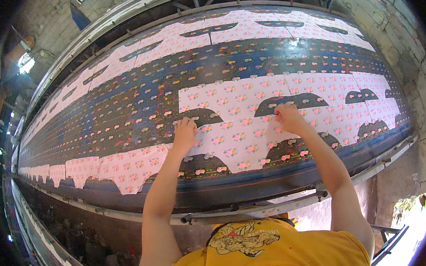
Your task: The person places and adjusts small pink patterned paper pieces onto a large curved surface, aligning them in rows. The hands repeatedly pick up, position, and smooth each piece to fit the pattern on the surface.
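Note:
A pink fabric piece [233,139] printed with small flowers lies near the front edge of a long dark table. My left hand [185,134] is closed at its upper left corner, fingertips pinching the cloth. Along the same upper edge, further right, my right hand [291,118] is closed on the fabric too, with its fingers curled down. Curved cut-outs in the lower edge let the dark tabletop show through. Just beyond it lies another pink floral piece [235,94] of similar shape. To the left, a matching piece [136,165] runs along the front edge.
The long table [123,119] is dark, with rows of leftover flower prints. More pink fabric pieces [245,29] line its far side. A metal rail [258,212] with knobs runs along the near edge. A block wall [405,55] stands at the right.

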Available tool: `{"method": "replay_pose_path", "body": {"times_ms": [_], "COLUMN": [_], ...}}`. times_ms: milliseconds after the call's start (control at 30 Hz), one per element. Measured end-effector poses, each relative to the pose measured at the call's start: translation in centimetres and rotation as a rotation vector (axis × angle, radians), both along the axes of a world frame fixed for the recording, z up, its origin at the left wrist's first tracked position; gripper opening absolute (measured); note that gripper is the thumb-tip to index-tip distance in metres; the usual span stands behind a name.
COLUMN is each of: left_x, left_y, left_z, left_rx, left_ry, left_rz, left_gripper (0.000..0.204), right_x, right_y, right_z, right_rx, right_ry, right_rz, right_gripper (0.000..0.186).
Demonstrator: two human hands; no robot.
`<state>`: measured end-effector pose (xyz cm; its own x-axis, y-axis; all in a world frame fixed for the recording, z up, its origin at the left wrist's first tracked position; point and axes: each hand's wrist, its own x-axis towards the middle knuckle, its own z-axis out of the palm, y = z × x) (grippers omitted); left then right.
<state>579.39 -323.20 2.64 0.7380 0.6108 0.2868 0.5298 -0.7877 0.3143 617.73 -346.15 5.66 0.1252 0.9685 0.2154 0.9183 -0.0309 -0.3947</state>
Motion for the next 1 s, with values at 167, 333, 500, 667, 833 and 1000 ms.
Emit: {"method": "replay_pose_path", "body": {"times_ms": [167, 333, 500, 667, 833, 1000], "left_x": [0.4, -0.3, -2.0, -0.8, 3.1, 6.8], "left_y": [-0.4, -1.0, -2.4, 1.1, 7.9, 13.3], "left_z": [1.1, 1.4, 6.5, 9.2, 5.8, 2.3], "left_rx": [-0.235, -0.085, 0.021, 0.109, 0.158, 0.090], "left_ry": [-0.056, -0.139, -0.306, -0.229, -0.085, 0.061], "left_rz": [0.047, -0.041, -0.079, -0.102, -0.075, -0.034], "left_gripper": [0.011, 0.013, 0.020, 0.012, 0.020, 0.023], "right_x": [-0.6, -1.2, -1.0, 1.3, 4.5, 7.0], "right_y": [-0.4, -1.0, -2.3, 0.5, 6.8, 12.4], "right_z": [0.0, 1.0, 5.9, 8.2, 6.1, 2.1], "right_rx": [-0.005, -0.058, 0.105, 0.250, 0.234, 0.096], "right_ry": [-0.071, 0.010, -0.138, -0.040, -0.033, -0.085], "right_rz": [0.009, -0.028, 0.019, 0.026, 0.005, -0.065], "right_gripper": [0.013, 0.014, 0.013, 0.010, 0.012, 0.016]}}
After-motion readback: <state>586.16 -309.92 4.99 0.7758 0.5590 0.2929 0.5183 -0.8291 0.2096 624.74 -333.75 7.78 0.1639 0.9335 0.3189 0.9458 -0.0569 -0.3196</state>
